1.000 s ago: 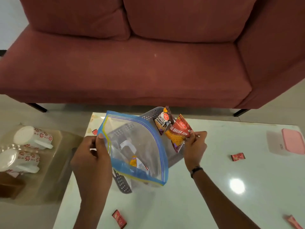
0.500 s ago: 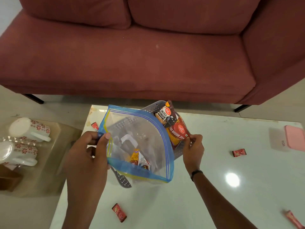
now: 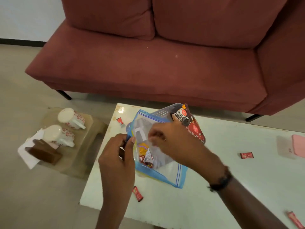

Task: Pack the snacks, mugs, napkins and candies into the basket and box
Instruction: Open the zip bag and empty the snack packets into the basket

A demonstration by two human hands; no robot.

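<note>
A clear zip bag (image 3: 166,172) with a blue edge lies over the grey perforated basket (image 3: 163,111) on the white table (image 3: 214,187). Snack packets show through the bag (image 3: 145,156). My left hand (image 3: 118,156) pinches the bag's left edge. My right hand (image 3: 171,141) rests across the top of the bag, its fingers blurred at the bag's film. A salted peanuts packet (image 3: 181,114) and a red snack packet (image 3: 197,131) stand in the basket's right side. Two white flowered mugs (image 3: 66,126) lie on a low glass table at the left.
Red candies lie loose on the table: one (image 3: 137,194) near the front, one (image 3: 246,155) to the right, one (image 3: 295,219) at the front right, one (image 3: 120,121) at the far left. A pink box (image 3: 298,148) sits at the right edge. A brown napkin holder (image 3: 44,152) is by the mugs. A red sofa (image 3: 156,63) stands behind.
My right hand left the red snack packet in the basket and moved left onto the zip bag. The bag has dropped flatter over the basket. The camera view shifted right.
</note>
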